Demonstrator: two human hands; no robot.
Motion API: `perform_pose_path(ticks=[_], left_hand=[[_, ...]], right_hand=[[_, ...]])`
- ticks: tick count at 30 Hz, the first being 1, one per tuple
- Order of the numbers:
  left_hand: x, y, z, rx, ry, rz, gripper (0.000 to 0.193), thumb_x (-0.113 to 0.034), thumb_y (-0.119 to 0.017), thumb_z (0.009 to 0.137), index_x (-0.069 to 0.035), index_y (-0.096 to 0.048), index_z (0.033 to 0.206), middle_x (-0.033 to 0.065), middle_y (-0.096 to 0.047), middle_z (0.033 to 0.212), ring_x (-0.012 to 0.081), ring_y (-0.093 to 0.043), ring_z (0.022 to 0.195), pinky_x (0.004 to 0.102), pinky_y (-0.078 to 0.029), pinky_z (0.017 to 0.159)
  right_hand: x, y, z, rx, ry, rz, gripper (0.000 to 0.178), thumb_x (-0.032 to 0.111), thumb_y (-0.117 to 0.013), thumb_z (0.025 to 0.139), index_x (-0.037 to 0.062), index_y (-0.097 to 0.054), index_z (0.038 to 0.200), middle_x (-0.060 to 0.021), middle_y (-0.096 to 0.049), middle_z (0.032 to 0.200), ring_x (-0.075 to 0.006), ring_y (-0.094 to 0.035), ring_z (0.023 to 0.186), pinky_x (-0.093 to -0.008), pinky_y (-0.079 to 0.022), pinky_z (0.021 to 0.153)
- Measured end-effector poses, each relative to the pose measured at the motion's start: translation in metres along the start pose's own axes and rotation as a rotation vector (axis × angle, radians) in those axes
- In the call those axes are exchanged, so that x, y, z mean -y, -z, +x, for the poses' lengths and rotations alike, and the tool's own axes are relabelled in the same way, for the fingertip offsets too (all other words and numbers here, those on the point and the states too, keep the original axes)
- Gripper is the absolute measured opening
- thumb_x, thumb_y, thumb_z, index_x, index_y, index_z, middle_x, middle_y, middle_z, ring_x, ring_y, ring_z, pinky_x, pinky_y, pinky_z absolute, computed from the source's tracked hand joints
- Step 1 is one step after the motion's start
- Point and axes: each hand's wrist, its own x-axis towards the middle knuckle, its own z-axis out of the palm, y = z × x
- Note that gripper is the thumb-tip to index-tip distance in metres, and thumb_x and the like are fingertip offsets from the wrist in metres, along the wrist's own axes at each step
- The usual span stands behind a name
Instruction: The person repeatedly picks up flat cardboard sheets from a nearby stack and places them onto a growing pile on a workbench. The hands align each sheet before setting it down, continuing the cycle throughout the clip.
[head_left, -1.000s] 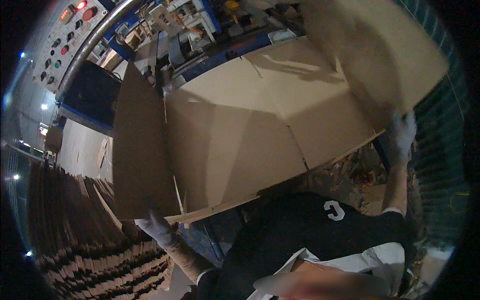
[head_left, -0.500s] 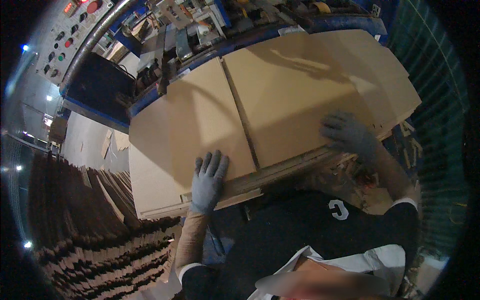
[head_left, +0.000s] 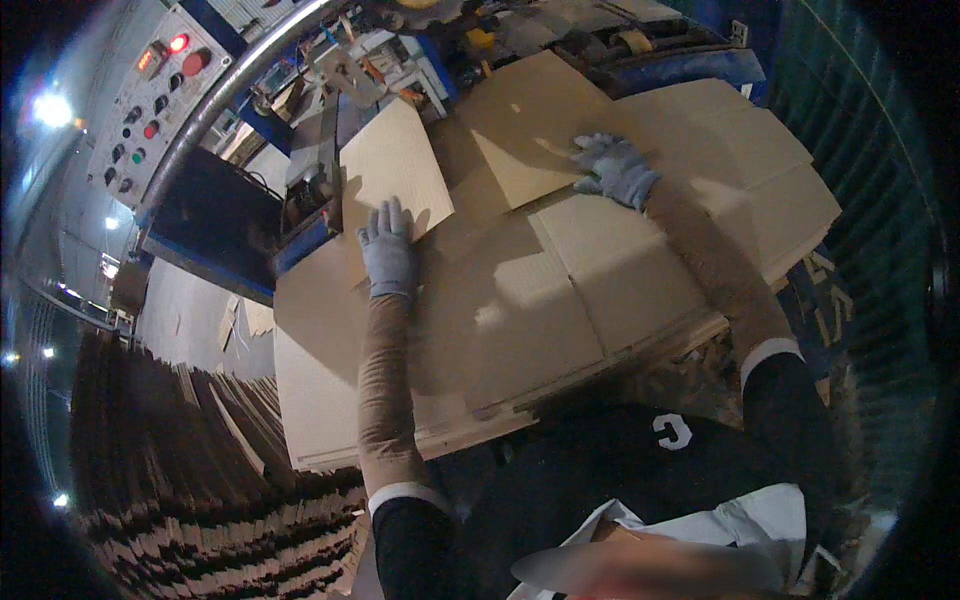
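My left hand (head_left: pixel 388 252), in a grey glove, lies flat with fingers stretched on the near edge of a cardboard flap (head_left: pixel 398 170). That flap reaches toward the machine. Farther right, my gloved right hand (head_left: pixel 614 170) is spread on a larger cardboard panel (head_left: pixel 535 125), whose far edge is over the machine's near side. A dark gap parts the two pieces. Beneath them lies a stack of flat cardboard sheets (head_left: pixel 500 330), with a crease running across the top sheet.
The blue machine (head_left: pixel 680 72) stands along the far side. A grey control panel (head_left: pixel 150 110) with knobs and a lit red lamp is at upper left. Piled cardboard (head_left: pixel 200 440) fills the lower left. Scraps (head_left: pixel 825 290) lie at right, by a green mesh curtain (head_left: pixel 880 150).
Both hands have moved away from me, toward the machine. The flap and panel under them have slid forward, uncovering the creased sheet below. My view has shifted slightly.
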Motion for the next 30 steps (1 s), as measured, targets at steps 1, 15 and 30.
perform_pose_path(ticks=[1, 15, 30], left_hand=[[0.0, 0.001, 0.002, -0.009, 0.056, 0.046, 0.071, -0.023, -0.063, 0.081, -0.005, -0.032, 0.143, 0.0174, -0.041, 0.141, 0.0377, -0.035, 0.133, 0.0539, -0.027, 0.108], [0.064, 0.11, -0.274, -0.118, 1.431, -0.119, 0.094, -0.057, -0.06, 0.083, 0.013, -0.03, 0.139, 0.0309, -0.038, 0.14, 0.0387, -0.041, 0.129, 0.0423, -0.034, 0.104], [0.083, 0.249, -0.181, -0.885, 0.711, -1.13, 0.061, -0.008, -0.05, 0.091, 0.012, -0.019, 0.14, 0.0234, -0.035, 0.144, 0.0282, -0.036, 0.133, 0.0419, -0.028, 0.113]], right_hand=[[0.002, 0.001, 0.001, -0.077, 0.004, -0.03, 0.06, 0.051, -0.059, 0.083, 0.0098, -0.055, 0.127, -0.0157, -0.054, 0.128, -0.0341, -0.051, 0.118, -0.0445, -0.04, 0.099], [-0.052, 0.072, -0.27, 0.104, -1.299, -0.32, 0.062, 0.055, -0.052, 0.086, 0.0105, -0.049, 0.129, -0.0167, -0.057, 0.124, -0.0387, -0.055, 0.112, -0.048, -0.047, 0.091], [-0.107, 0.077, -0.26, -0.674, -1.384, -0.221, 0.053, 0.04, -0.062, 0.086, 0.0056, -0.053, 0.126, -0.0177, -0.061, 0.12, -0.0363, -0.06, 0.103, -0.0451, -0.045, 0.093]])
